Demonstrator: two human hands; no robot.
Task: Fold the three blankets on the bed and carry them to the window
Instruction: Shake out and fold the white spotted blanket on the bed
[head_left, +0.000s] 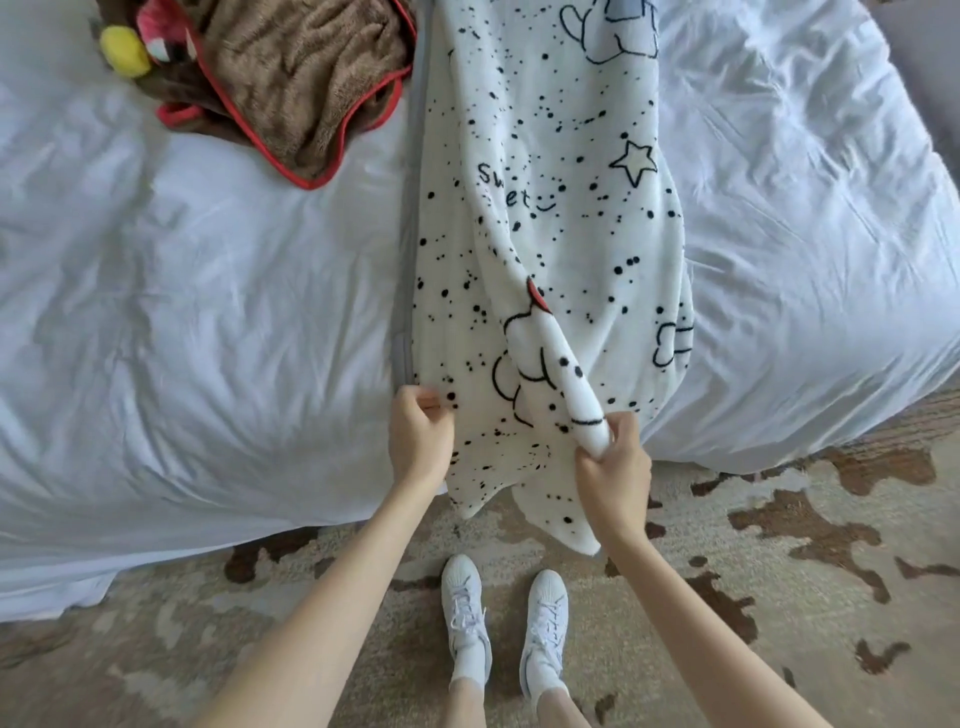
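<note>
A white blanket with black dots, stars and cartoon outlines (550, 218) lies lengthwise across the bed (182, 312), its near end hanging over the edge. My left hand (418, 431) pinches its left near edge. A raised fold at the right near corner is gripped by my right hand (613, 462). Under the white blanket's left side a grey blanket (410, 218) shows as a narrow strip. A brown blanket with red trim (296, 88) lies crumpled at the far left of the bed.
A plush toy with a yellow ball and red parts (132, 44) sits beside the brown blanket. White bedding covers the bed. My white shoes (504, 623) stand on a beige and brown patterned carpet (779, 545) in front of the bed.
</note>
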